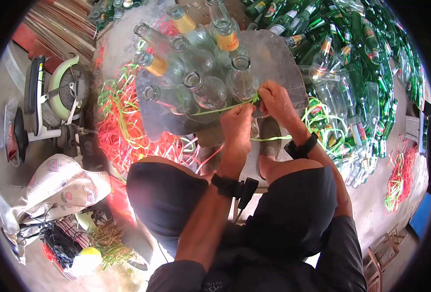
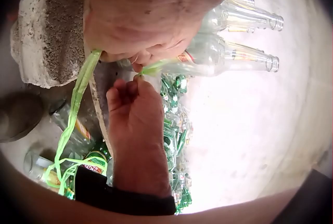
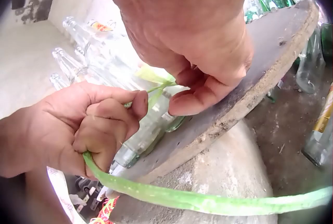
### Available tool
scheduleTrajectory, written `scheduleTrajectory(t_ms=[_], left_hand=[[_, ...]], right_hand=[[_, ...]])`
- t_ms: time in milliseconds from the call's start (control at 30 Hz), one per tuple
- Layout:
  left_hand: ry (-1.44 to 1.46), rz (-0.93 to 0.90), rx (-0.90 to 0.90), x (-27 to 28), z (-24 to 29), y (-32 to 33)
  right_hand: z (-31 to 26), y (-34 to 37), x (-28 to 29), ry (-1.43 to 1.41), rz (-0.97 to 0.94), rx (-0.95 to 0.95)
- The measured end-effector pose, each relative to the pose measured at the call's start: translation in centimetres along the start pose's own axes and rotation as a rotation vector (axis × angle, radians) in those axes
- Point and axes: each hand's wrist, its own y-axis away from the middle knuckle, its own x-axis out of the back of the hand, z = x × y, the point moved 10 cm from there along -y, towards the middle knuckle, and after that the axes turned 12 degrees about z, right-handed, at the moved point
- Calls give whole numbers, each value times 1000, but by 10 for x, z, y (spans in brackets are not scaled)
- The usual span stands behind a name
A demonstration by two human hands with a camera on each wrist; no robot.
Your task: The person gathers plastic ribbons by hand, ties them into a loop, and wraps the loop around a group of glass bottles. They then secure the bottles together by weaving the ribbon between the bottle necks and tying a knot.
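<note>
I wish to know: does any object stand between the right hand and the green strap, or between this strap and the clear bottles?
Nothing visible does: the right hand pinches the strap, and the strap runs close along the nearest bottles, with no object seen between.

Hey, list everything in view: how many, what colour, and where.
Slab: one, grey, upper middle
Standing bottles: about nine, clear, on the slab
Green strip: one, light green, beside the standing bottles
Bottle piles: uncountable, mostly green, right and upper left
Strip heaps: two, pink-red and green, left and far right
Wheel: at least one, dark and pale green, left
Patterned cloth: one, white, lower left
Wooden strips: several, brown, upper left
Wristbands: two, black, lower middle
Shorts: one, dark, lower middle
Left hand: one, bare, pinching the green strip
Right hand: one, bare, pinching it too
</note>
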Motion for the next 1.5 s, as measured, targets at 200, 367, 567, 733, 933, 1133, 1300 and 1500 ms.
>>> scheduleTrajectory(t_ms=[200, 367, 567, 733, 933, 1133, 1300, 1500], left_hand=[[7, -37, -1, -1, -4, 0], [17, -78, -23, -5, -9, -5], [35, -54, -4, -5, -2, -1], [81, -66, -27, -7, 6, 4], [73, -76, -10, -6, 4, 5], [9, -87, 29, -5, 0, 4], [-121, -141, -108, -7, 7, 13], [-351, -226, -466, 2, 28, 19]], right_hand=[[-6, 6, 0, -86, -47, -18], [4, 4, -3, -77, -70, -3], [0, 3, -2, 42, 29, 82], [4, -4, -1, 143, 96, 204], [-1, 0, 4, 181, 175, 254], [0, -4, 3, 169, 132, 235], [1, -1, 2, 12, -24, 56], [-14, 0, 34, 76, -53, 114]])
